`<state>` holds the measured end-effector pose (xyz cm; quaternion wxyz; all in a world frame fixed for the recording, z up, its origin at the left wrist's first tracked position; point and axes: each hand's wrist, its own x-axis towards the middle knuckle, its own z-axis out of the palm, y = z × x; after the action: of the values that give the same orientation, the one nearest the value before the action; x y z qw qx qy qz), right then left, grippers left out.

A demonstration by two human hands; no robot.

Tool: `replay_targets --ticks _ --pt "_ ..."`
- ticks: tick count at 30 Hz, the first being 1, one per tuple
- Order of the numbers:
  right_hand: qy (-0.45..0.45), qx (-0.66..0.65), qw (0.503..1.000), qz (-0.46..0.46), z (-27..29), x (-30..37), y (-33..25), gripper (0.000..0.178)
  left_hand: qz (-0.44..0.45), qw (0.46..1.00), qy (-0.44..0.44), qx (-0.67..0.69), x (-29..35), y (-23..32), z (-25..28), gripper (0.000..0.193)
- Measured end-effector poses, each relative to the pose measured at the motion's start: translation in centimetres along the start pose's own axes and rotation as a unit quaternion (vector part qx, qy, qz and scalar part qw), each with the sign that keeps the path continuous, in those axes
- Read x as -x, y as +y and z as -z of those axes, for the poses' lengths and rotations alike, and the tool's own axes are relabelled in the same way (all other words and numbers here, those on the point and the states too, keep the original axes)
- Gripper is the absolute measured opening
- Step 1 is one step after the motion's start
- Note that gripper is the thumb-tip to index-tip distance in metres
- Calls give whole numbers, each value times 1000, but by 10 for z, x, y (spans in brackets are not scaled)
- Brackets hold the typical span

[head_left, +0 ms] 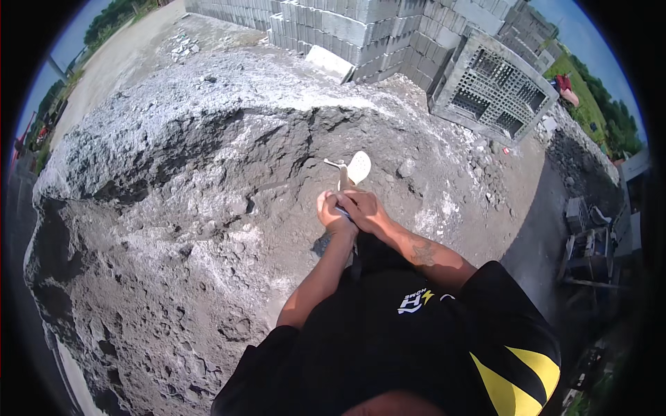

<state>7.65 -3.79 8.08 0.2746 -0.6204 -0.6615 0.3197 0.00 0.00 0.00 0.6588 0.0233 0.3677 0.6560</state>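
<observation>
My left hand (333, 213) and my right hand (370, 211) are together in front of my body, fingers curled and touching. Both are closed round a slim shaft (344, 179), brownish where it shows past the fingers. At its far end sits a pale, narrow piece (334, 163) pointing left; the kind of tool is unclear. Just right of the shaft is a cream-white oval (359, 168) with small dark dots, perhaps the toe of a shoe. My fingers hide the gripped part. A dark blue patch (321, 244) shows beside my left forearm.
A large heap of grey, powdery material (173, 229) rises in front and to the left, with a crumbling broken edge. Stacked grey blocks (326, 31) stand behind it. A grey grid-like pallet (496, 87) leans at the far right. Rubble (579, 163) lies along the right.
</observation>
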Motion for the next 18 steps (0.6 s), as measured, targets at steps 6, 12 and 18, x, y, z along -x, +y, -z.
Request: replay_targets --ticks 6,12,18 --pt "112 187 973 80 -72 9 31 29 102 993 -47 -27 14 36 27 41" --pt "67 286 944 149 -140 84 30 31 125 978 -14 -169 17 53 136 49" --pt "-82 286 953 64 -149 145 42 37 193 947 -26 -255 63 35 187 24"
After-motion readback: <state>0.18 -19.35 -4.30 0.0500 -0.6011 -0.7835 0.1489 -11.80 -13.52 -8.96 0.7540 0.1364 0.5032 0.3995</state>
